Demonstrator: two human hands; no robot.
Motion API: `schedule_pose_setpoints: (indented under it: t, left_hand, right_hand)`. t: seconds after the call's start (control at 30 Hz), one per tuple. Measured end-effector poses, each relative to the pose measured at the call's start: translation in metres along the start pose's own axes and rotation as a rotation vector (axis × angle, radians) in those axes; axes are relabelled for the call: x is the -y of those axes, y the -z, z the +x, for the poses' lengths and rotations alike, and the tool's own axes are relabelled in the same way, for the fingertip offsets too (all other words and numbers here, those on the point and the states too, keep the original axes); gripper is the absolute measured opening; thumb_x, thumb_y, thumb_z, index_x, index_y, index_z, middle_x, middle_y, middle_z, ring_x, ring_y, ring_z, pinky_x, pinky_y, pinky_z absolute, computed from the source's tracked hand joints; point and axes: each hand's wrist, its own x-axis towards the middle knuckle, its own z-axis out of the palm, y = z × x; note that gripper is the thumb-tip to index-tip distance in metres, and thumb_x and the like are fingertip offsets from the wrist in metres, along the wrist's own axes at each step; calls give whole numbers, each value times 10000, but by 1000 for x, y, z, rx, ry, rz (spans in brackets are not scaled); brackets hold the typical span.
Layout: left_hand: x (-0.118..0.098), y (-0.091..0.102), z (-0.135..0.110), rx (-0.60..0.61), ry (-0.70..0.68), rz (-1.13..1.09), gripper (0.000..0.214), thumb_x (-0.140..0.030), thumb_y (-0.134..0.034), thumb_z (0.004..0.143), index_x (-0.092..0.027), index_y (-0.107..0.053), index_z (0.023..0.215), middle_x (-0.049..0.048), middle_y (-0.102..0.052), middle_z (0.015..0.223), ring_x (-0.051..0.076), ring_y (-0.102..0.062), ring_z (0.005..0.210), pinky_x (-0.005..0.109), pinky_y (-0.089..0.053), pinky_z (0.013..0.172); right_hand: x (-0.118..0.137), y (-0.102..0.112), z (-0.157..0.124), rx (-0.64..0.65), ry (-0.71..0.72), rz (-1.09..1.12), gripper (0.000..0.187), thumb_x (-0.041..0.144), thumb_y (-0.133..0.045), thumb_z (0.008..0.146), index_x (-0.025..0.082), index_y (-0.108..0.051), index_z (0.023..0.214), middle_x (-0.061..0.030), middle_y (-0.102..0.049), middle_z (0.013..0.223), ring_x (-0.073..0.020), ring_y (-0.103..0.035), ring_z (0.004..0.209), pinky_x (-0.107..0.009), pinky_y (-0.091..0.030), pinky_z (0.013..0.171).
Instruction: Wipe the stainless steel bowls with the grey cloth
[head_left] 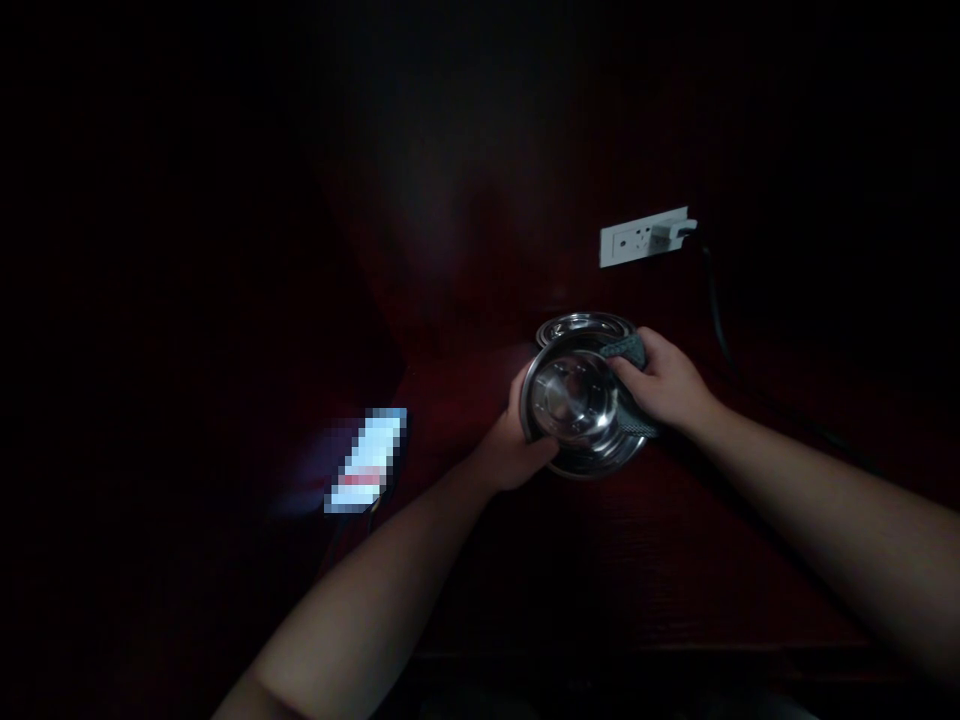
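In dim light, my left hand (517, 445) grips the left rim of a shiny steel bowl (574, 405) and holds it tilted toward me above a dark red wooden table (675, 560). My right hand (664, 385) is closed on a grey cloth (628, 350) pressed against the bowl's right rim; the cloth hangs down past the edge. Just behind the held bowl a second steel bowl (585, 325) rests on the table, mostly hidden.
A lit phone screen (367, 460) lies on the table to the left, with a cable running toward me. On the dark wall behind, a white socket plate (634, 240) carries a white plug (675, 232), and its black cord (716, 310) drops down to the right.
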Motion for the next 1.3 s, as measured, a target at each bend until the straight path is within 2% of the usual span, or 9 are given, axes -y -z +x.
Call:
schedule_pose_setpoints:
  t: [0.2, 0.6, 1.07, 1.3]
  left_hand:
    - [1, 1, -1, -5, 18, 23, 978, -476, -674, 785, -192, -77, 1505, 200, -330, 1523, 348, -338, 1408, 525, -255, 1171]
    - [1, 1, 0, -3, 5, 23, 982, -508, -675, 774, -196, -95, 1503, 194, -344, 1520, 363, -336, 1406, 557, -255, 1163]
    - [3, 1, -1, 4, 16, 27, 978, -451, -681, 779, -208, -74, 1506, 190, -339, 1523, 359, -336, 1407, 567, -253, 1162]
    - [0, 1, -1, -3, 18, 44, 961, -437, -671, 789, -190, -82, 1507, 185, -349, 1516, 347, -353, 1398, 541, -265, 1164]
  right_hand:
    - [2, 0, 0, -9, 1, -19, 148, 345, -582, 783, 216, -564, 853, -56, -638, 800, -231, -579, 696, -378, -463, 644]
    - [-2, -1, 0, -7, 29, -31, 140, 348, -575, 794, 220, -558, 849, -52, -632, 795, -228, -576, 694, -370, -459, 629]
    - [-2, -1, 0, -13, 22, -53, 141, 357, -567, 785, 223, -541, 820, -45, -617, 761, -220, -566, 660, -366, -458, 607]
    - [1, -1, 0, -6, 17, -14, 143, 337, -573, 787, 220, -560, 869, -51, -633, 805, -229, -581, 702, -368, -462, 633]
